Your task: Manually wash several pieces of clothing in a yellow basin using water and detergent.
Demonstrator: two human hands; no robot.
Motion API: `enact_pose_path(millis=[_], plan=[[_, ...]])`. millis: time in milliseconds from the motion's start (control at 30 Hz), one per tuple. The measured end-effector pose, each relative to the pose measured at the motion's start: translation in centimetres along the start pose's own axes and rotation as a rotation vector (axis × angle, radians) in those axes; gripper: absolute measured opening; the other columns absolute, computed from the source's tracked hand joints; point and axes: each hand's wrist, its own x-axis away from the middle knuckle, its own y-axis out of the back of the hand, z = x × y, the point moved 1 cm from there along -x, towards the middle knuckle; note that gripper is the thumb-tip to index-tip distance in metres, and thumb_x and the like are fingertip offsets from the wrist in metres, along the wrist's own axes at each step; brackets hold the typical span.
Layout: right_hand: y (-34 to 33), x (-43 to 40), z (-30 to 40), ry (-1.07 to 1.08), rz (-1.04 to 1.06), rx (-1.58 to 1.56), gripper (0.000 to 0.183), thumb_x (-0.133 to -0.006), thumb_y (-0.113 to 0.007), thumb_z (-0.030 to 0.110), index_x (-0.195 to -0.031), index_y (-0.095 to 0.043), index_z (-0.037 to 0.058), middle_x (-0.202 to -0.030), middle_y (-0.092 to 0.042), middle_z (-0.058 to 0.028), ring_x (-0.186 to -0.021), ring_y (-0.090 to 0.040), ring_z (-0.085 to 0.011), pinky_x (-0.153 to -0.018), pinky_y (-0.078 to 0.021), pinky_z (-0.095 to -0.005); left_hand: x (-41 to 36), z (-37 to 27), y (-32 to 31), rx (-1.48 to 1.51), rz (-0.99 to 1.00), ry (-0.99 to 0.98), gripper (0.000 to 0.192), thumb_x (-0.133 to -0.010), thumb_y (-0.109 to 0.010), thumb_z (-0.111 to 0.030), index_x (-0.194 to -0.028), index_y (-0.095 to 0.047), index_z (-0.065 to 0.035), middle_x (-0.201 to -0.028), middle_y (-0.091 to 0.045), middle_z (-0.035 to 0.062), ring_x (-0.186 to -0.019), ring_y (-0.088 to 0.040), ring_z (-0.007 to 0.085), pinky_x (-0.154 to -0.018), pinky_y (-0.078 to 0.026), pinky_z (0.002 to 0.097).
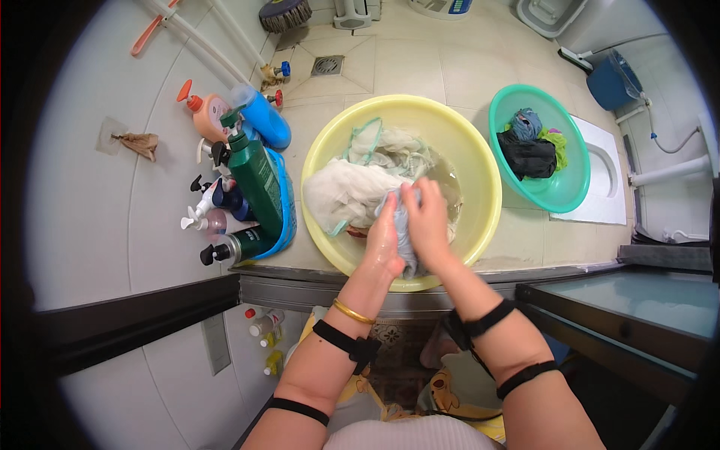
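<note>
Over the near side of a yellow plastic basin (pixel 478 152), a wet grey-blue cloth (pixel 403 222) is pressed between my two hands. My left hand (pixel 385 242) grips it from the left, fingers pointing away from me. On its other side, my slightly blurred right hand (pixel 428 225) closes over it. White laundry (pixel 351 188) with pale green trim is heaped in the basin, touching the cloth. Murky water (pixel 450 180) shows at the basin's right. A small reddish-brown patch below the white laundry is too hidden to name.
A green basin (pixel 582 163) with dark, blue and lime clothes (pixel 529 154) stands at the right, by a squat toilet (pixel 604 174). Left is a blue basket (pixel 288 208) of pump bottles (pixel 253 174). A floor drain (pixel 327 66) lies beyond; a dark door sill (pixel 287 289) runs nearest me.
</note>
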Motion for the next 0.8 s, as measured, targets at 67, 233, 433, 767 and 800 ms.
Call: enact_pose_path(millis=[67, 233, 433, 767, 800], plan=[[-3.7, 4.7, 3.8, 0.439, -0.034, -0.12, 0.019, -0.079, -0.057, 0.02, -0.084, -0.051, 0.0028, -0.077, -0.046, -0.0185, -0.079, -0.051, -0.0393, -0.066, -0.0413, -0.0411, -3.0, -2.1, 9.0, 0.025, 0.397, -0.103, 0.033, -0.095, -0.041, -0.04, -0.107, -0.054, -0.0124, -0.091, -0.058, 0.0018, -0.085, -0.056, 0.014, -0.076, -0.045, 0.03], [-1.2, 0.0, -1.0, 0.16, 0.087, 0.072, 0.026, -0.085, -0.057, 0.03, -0.084, -0.055, 0.0037, -0.077, -0.055, -0.0213, -0.072, -0.056, -0.037, -0.061, -0.041, -0.0433, -1.5, -0.6, 3.1, 0.009, 0.064, 0.065, 0.042, -0.091, -0.048, -0.044, -0.111, -0.056, -0.0086, -0.104, -0.063, 0.0042, -0.096, -0.059, 0.0162, -0.084, -0.045, 0.0303], [1.2, -3.6, -0.7, -0.24, 0.365, -0.535, 0.029, -0.086, -0.061, 0.032, -0.075, -0.056, 0.006, -0.064, -0.053, -0.0008, -0.06, -0.048, -0.0085, -0.053, -0.0362, -0.0264, 2.1, -4.9, 1.6, -0.328, 0.227, 0.001, 0.049, -0.087, -0.057, -0.038, -0.121, -0.051, -0.0027, -0.114, -0.058, 0.006, -0.105, -0.055, 0.0155, -0.09, -0.042, 0.0288], [3.9, -3.5, -3.7, 0.399, 0.416, 0.387, 0.021, -0.071, -0.06, 0.011, -0.091, -0.062, 0.0058, -0.096, -0.059, -0.01, -0.09, -0.057, -0.0275, -0.078, -0.0446, -0.0353, 2.7, -8.7, 2.7, -0.558, 0.014, -0.48, 0.044, -0.083, -0.065, -0.027, -0.113, -0.055, 0.0038, -0.108, -0.059, 0.0073, -0.097, -0.055, 0.0147, -0.085, -0.042, 0.0272], [3.9, -3.7, -4.0, 0.398, 0.416, 0.386, 0.021, -0.071, -0.06, 0.011, -0.091, -0.062, 0.0058, -0.096, -0.059, -0.01, -0.09, -0.057, -0.0275, -0.078, -0.0446, -0.0353, 2.9, -8.8, 2.6, -0.622, 0.0, -0.512, 0.043, -0.084, -0.063, -0.026, -0.113, -0.055, 0.0043, -0.108, -0.059, 0.0078, -0.098, -0.054, 0.0149, -0.086, -0.042, 0.0274]])
